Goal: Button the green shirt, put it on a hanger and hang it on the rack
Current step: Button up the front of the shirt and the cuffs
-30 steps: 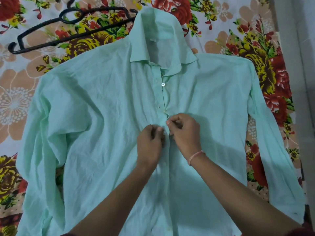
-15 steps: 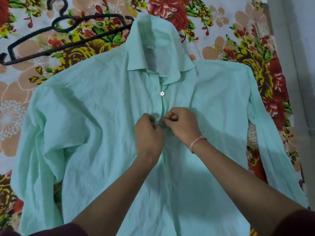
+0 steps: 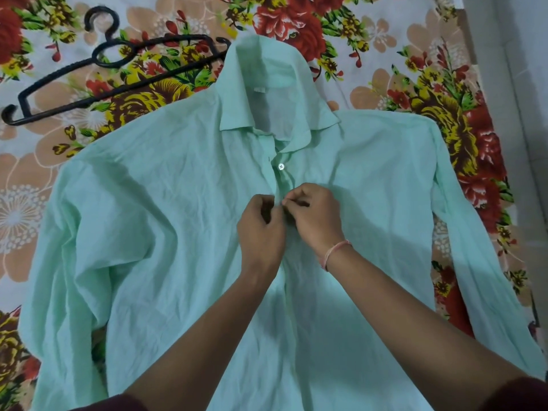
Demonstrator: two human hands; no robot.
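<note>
The pale green shirt lies face up and spread flat on a flowered bedsheet, collar at the top, sleeves out to both sides. My left hand and my right hand meet at the front placket, just below a white button. Both pinch the placket edges between fingertips; the button they work on is hidden by my fingers. A black hanger lies on the sheet at the upper left, its right tip tucked under the shirt's shoulder.
The flowered bedsheet covers the whole surface around the shirt. A pale wall or floor strip runs down the right edge. No rack is in view.
Both hands have moved up the placket toward the collar, from a lower button spot to one just under the visible white button. The shirt and hanger lie as before.
</note>
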